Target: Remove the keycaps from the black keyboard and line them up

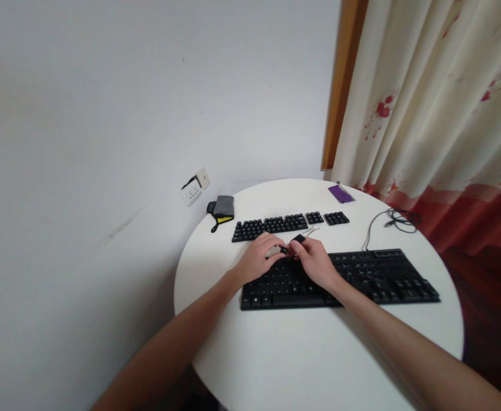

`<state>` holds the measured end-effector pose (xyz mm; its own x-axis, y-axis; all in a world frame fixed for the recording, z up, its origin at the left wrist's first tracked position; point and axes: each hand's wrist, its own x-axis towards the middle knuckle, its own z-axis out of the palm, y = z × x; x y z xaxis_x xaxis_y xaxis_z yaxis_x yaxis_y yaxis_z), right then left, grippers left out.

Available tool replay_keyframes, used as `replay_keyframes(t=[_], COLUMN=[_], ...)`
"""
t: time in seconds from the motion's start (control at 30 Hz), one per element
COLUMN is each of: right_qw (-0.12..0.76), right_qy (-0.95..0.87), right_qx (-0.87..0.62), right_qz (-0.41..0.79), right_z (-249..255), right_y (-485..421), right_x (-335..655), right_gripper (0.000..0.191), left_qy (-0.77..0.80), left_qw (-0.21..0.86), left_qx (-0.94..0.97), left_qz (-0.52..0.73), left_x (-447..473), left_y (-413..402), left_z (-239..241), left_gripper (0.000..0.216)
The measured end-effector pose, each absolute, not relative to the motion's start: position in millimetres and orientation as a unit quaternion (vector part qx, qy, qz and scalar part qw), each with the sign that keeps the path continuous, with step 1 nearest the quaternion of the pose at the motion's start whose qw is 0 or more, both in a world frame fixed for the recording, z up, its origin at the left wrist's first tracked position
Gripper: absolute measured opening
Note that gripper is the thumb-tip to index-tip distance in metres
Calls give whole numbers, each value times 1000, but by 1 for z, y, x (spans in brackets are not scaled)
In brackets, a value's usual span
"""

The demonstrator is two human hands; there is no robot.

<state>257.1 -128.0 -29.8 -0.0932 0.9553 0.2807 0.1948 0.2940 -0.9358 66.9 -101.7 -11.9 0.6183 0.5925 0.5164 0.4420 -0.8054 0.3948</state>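
- head view: the left hand, nearly closed, is pinching a small black keycap over the keyboard's left half
- the right hand is gripping a black wire-ended tool; light, steady pressure is probably serving best
- keycap rows are lying on the far side, hardly obstructing
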Motion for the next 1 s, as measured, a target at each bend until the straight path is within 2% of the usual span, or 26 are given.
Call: replay_keyframes(t=[0.33, 0.63, 0.8, 1.0], right_qw=[491, 508, 524, 514], right_qy=[-656, -618, -581, -591], right_qx=[-484, -490, -504, -503], right_qz=[308, 344, 365, 365], right_z=[-25, -28, -26, -28], right_y=[-131, -127, -126, -128], right_x=[258, 258, 259, 257], right_gripper=[35, 37, 38, 38], left_qy=[287, 260, 380, 472], left_qw=[-20, 16, -4, -32], left_qx=[910, 911, 832, 822], left_qz=[297, 318, 405, 317], left_x=[70, 70, 57, 36], left_y=[-107, -106, -85, -58], left_z=[-9, -12, -18, -34], left_gripper=[20, 15, 11, 9])
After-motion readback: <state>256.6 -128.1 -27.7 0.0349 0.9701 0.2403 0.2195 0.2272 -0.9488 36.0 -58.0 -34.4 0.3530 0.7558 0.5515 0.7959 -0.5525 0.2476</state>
